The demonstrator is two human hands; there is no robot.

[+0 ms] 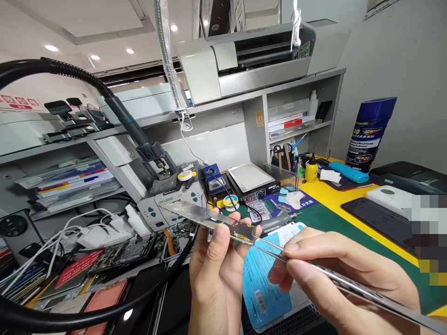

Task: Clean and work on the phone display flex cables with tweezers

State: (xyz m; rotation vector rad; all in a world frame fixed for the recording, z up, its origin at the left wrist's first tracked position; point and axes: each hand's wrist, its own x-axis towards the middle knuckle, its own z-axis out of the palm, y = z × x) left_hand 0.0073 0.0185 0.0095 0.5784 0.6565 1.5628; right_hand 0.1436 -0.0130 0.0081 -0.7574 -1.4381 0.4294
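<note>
My left hand (217,272) grips a thin silvery phone screen (190,211) by its edges, thumb in front and fingers behind. The panel is tilted, and its near end carries dark flex parts with a small yellow patch. My right hand (344,274) pinches long metal tweezers (349,282). Their two tips are slightly apart and lie at the near end of the screen; whether they grasp anything there is too small to tell. Below the hands lies a blue printed packet (263,284) on the bench.
A black hose (139,321) loops across the left foreground beside phone parts. Behind stand a hot-air station (174,207) and a heating plate (252,179). On the right are a green mat (324,214), a yellow bottle (311,171), a spray can (370,135) and a phone (379,223).
</note>
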